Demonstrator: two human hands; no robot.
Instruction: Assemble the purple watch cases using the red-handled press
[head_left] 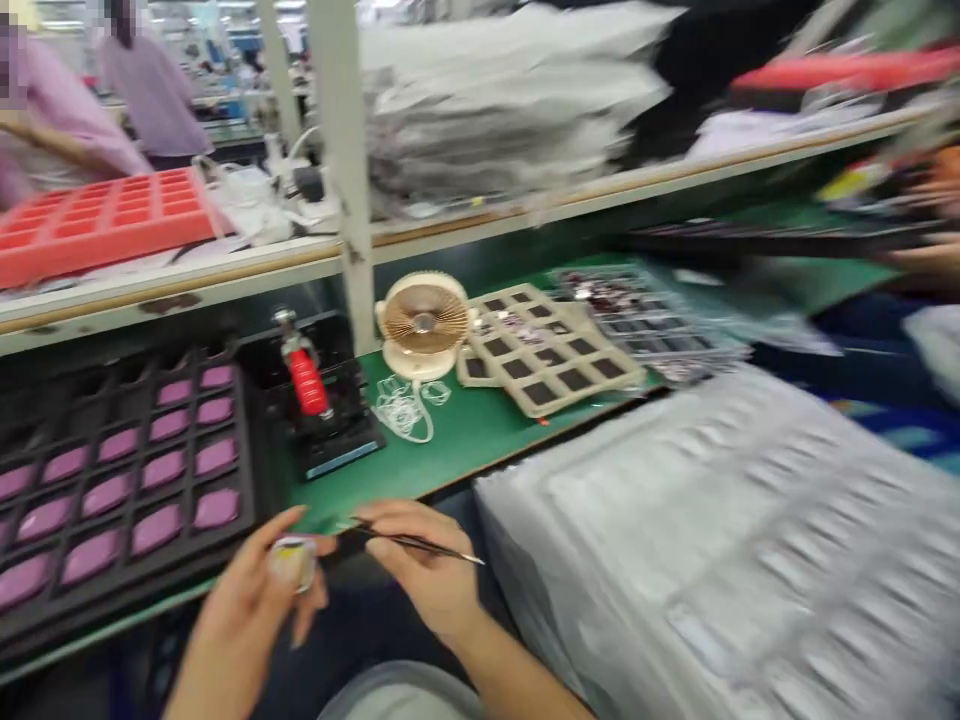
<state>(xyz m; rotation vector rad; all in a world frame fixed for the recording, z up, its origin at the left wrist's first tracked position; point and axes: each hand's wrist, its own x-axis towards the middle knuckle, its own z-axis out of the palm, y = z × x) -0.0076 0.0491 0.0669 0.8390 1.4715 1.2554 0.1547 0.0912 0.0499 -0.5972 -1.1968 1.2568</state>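
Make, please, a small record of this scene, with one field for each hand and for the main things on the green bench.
Left hand: holds a small round item, partly yellow
Right hand: holds a thin dark tool
Black tray: at left, purple pieces in many compartments
Clamp: red handle, right of the black tray
Fan: stands between clamp and beige tray
Beige tray: dark compartments, right of the fan
Bench: green top
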